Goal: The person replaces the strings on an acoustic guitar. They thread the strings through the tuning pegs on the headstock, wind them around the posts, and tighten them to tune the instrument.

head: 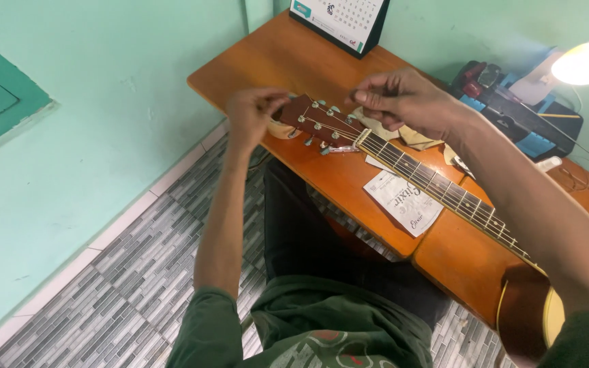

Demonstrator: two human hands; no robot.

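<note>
An acoustic guitar lies across the wooden table [288,58], its brown headstock [313,121] with silver tuning pegs pointing left. My left hand [252,114] is at the left end of the headstock, fingers pinched together near a tuning peg. Above the headstock's far side my right hand [403,99] is pinched shut, apparently on a thin guitar string that is too fine to see clearly. The dark fretted neck [444,191] runs to the lower right under my right forearm, toward the guitar body [547,313].
A white paper string packet [403,204] lies on the table beside the neck. A desk calendar [342,20] stands at the back. A lit lamp [584,61] and a black and blue case [519,116] sit at the right. Patterned grey tiles [103,300] cover the floor at left.
</note>
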